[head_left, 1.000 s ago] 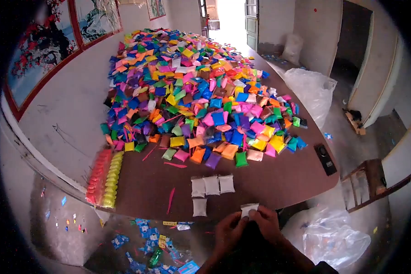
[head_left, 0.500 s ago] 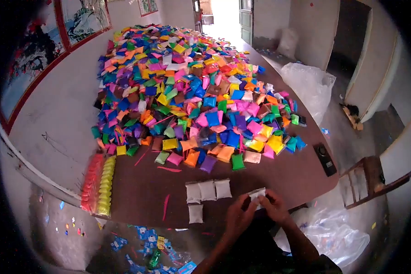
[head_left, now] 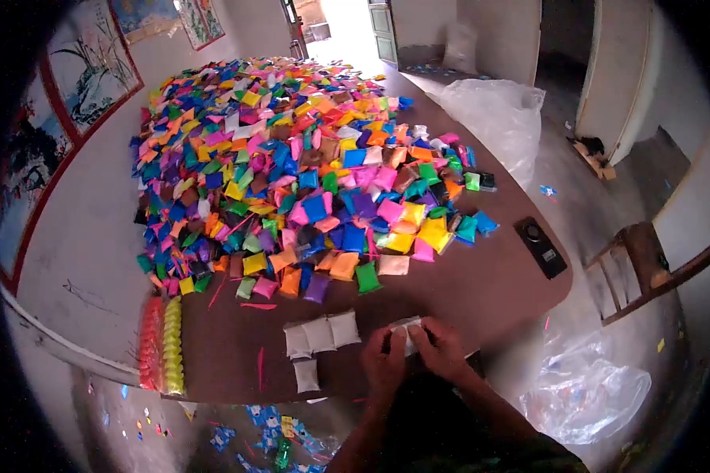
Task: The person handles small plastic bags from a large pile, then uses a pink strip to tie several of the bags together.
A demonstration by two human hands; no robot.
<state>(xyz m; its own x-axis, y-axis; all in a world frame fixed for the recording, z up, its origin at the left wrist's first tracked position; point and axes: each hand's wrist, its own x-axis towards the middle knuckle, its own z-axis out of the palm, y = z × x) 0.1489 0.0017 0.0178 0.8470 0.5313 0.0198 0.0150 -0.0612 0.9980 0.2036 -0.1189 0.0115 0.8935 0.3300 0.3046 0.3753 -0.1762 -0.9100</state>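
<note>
A small white packet is pinched between my two hands above the near edge of the table. My left hand grips its left side, thumb on top. The right side is held by my right hand, with the thumb pressed on it too. Fingers cover most of this packet. Just left of my hands lie more white packets: three side by side in a row and one packet below them. A big heap of colourful packets covers the farther part of the brown table.
Red and yellow strips of moulded pieces lie at the table's left edge. A black device rests near the right edge. Clear plastic bags and blue wrappers are on the floor. A wooden chair stands right.
The camera view has shifted, so the table things appear farther left. Both hands still hold the white packet, with the thumbs now closer together on it.
</note>
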